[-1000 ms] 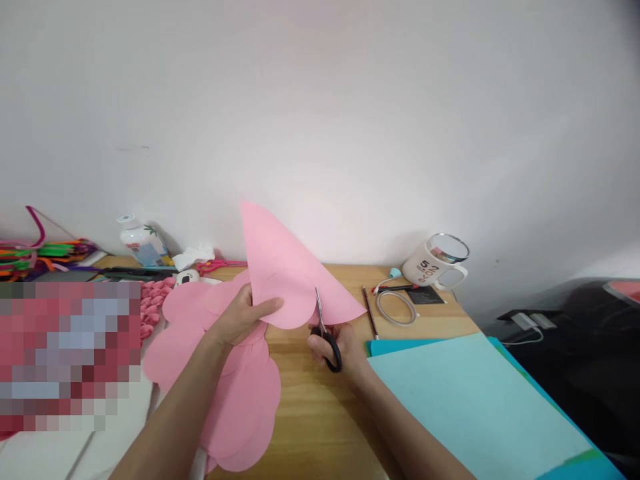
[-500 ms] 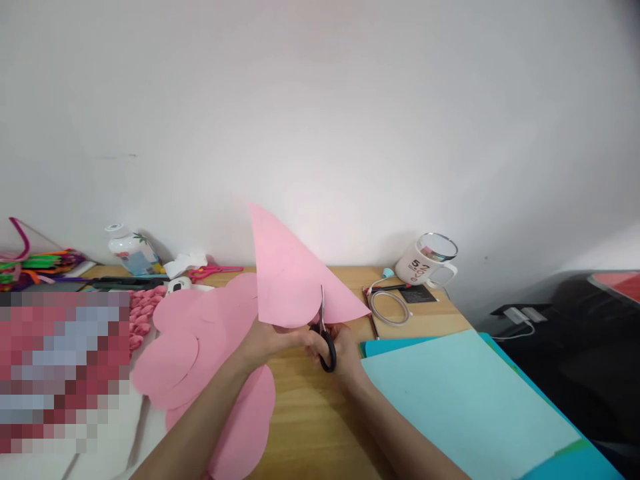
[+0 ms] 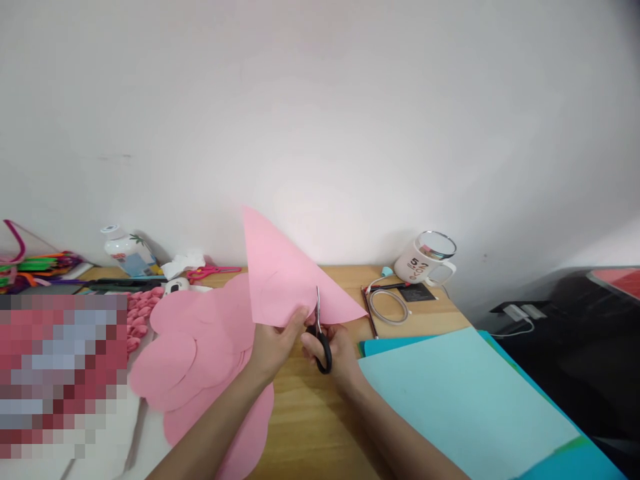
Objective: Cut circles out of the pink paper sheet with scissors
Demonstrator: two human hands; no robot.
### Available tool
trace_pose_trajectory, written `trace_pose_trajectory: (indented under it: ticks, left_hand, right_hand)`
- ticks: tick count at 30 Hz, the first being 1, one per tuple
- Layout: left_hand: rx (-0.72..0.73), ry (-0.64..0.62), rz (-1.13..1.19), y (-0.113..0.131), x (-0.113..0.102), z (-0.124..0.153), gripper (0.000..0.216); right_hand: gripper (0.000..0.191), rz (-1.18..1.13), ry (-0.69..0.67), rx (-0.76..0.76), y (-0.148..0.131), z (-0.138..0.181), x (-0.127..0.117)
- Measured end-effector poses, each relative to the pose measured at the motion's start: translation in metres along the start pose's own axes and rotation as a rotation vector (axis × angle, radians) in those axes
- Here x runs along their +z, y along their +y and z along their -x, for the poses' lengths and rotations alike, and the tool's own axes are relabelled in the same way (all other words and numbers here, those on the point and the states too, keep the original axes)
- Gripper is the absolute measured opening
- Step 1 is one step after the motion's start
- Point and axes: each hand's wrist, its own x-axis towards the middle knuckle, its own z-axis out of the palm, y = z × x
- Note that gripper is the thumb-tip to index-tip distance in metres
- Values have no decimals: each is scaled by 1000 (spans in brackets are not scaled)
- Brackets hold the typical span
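A roughly triangular sheet of pink paper [image 3: 280, 273] stands upright above the table, with a faint curved line on its face. My left hand [image 3: 275, 350] pinches its lower edge, thumb in front and the other fingers behind. In my right hand [image 3: 340, 357] are black-handled scissors [image 3: 324, 350], their blades pointing up across the paper at its lower right part. Where the blades meet the paper, a cut edge runs upward. Left of my hands lie several overlapping rounded pink paper shapes [image 3: 170, 360].
Light blue paper sheets [image 3: 465, 400] lie on the right. Behind them stand a white mug [image 3: 420, 260] and a coiled cable [image 3: 389, 307]. At the back left are pink scissors [image 3: 215, 271], a white bottle [image 3: 130, 252] and colourful pipe cleaners [image 3: 45, 263]. A wall rises behind the table.
My left thumb has moved up onto the front of the paper, close to the blades. The paper and scissors have shifted slightly left in view.
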Motion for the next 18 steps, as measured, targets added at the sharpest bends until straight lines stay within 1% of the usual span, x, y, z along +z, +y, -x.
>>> trace_pose_trajectory:
  ticks: [3,6,10,14,18]
  left_hand:
    - [-3,29,-7,-3,-1,-1,27]
    - [-9,44,-4,-8,-2,-3,32]
    - [-29,77,0,-11,-2,-3,33]
    - [-99,47,21,-6,-3,-4,31]
    - [-133,16,56,-5,-3,-6,31]
  right_hand:
    - [30,-56,-13,-18,3,0,0]
    - [33,-116,-65,-57,6,0,0]
    - [34,-154,-106,-57,8,0,1]
    - [36,-155,-93,-88,8,0,3]
    - [35,-118,-118,-88,3,0,3]
